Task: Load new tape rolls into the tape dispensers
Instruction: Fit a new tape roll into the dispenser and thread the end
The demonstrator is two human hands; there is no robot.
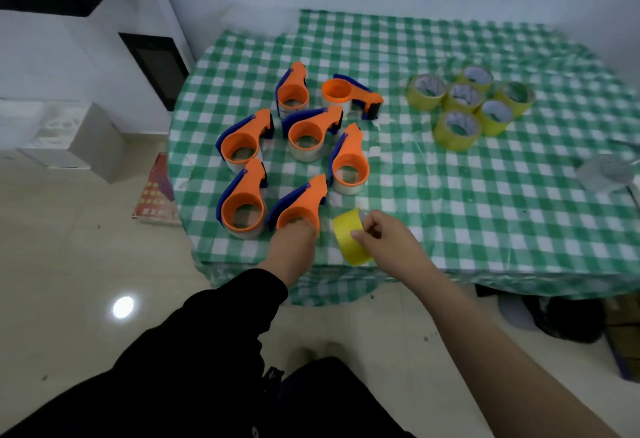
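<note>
Bench (485, 216) under a green-and-white checked cloth, set against a pale wall.

Left half of the bench: seven orange-and-blue tape dispensers (311, 131) lying close together. Six have the ring opening facing up. The seventh, at the far right of the group, is turned another way.

Right half, well apart from the dispensers: six yellowish spare rolls (464, 96) lying flat in a tight cluster, touching one another.

Far right edge: a clear, shiny item, too blurred to identify.

Left hand (294, 240), dark sleeve behind it, is on the near rim of the nearest dispenser (306, 203). The fingertips are hidden at the ring, so I cannot tell whether they clasp it or only rest there.

Right hand (381, 233), forearm bare, pinches a yellow tape roll (348, 242) between thumb and curled fingers. The roll is up on edge, tilted, at the bench's near edge, just beside the nearest dispenser and apart from it.
</note>
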